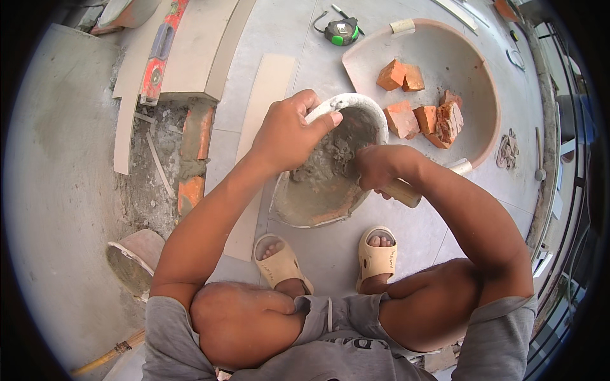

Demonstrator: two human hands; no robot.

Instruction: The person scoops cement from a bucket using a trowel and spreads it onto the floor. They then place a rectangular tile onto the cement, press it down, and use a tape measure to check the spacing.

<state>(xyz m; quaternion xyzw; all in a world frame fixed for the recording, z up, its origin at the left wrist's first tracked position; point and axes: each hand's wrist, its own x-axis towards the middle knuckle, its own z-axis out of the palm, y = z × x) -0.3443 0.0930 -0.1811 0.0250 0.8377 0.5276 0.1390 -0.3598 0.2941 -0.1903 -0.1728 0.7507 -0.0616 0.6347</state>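
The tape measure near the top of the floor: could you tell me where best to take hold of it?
Grip the tape measure across its two flat sides, coming from above. It lies flat and apart from the large pan, so its compact body is probably easier to pinch than the thin wrist strap trailing left.

A grey tiled floor (pixel 298 38) carries everything. At the frame's centre a mortar-smeared pan (pixel 318 190) sits on it, and just right of it, toward the upper right, a large shallow basin (pixel 483 82) holds broken bricks. A tape measure (pixel 342 30) lies at the top centre. Pale tile strips (pixel 270 82) lie from the upper left down to the centre, beside a red spirit level (pixel 159 57). Left of centre, bricks (pixel 194 159) are set in rough mortar. A second dirty pan (pixel 136 257) rests at the lower left.
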